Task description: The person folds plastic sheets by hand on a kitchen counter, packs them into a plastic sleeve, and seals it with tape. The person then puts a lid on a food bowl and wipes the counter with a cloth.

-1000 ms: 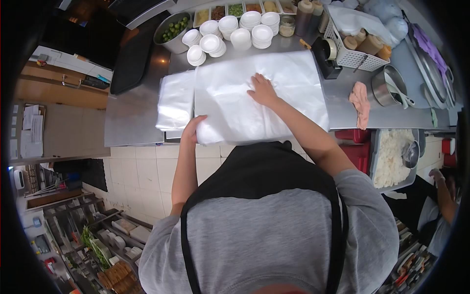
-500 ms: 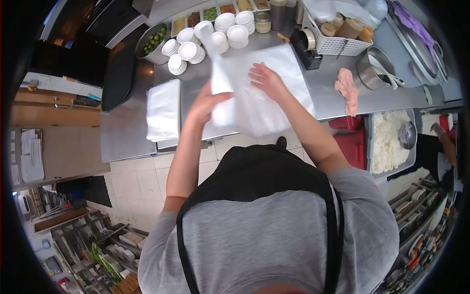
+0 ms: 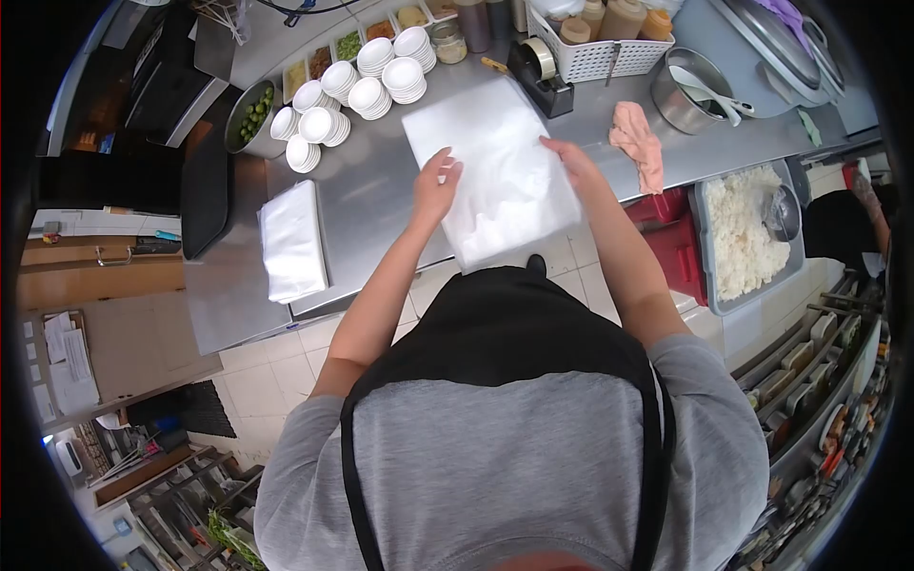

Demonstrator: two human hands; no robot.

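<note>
A stack of clear plastic bags [image 3: 509,176] lies across the steel counter, its near end jutting past the front edge. My left hand [image 3: 435,187] is at the stack's left side, fingers bent and closed on its edge. On the opposite side, my right hand [image 3: 573,164] grips the right edge, thumb uppermost and the other fingers hidden beneath. To the left rests a second, narrower pile of folded plastic bags [image 3: 293,243], touched by neither hand.
Stacked white cups [image 3: 367,93] stand behind the bags, near a pot of green produce [image 3: 255,124]. A tape dispenser [image 3: 540,81], bottle basket [image 3: 609,59], pink cloth [image 3: 636,143] and metal pot [image 3: 687,90] sit rightward. A rice tub [image 3: 747,228] is below the counter; another person's arm [image 3: 868,205] shows far right.
The raised, blurred plastic in my left hand has come down flat onto the stack. My right hand, earlier open above the plastic, has moved to its right edge. The view has shifted slightly.
</note>
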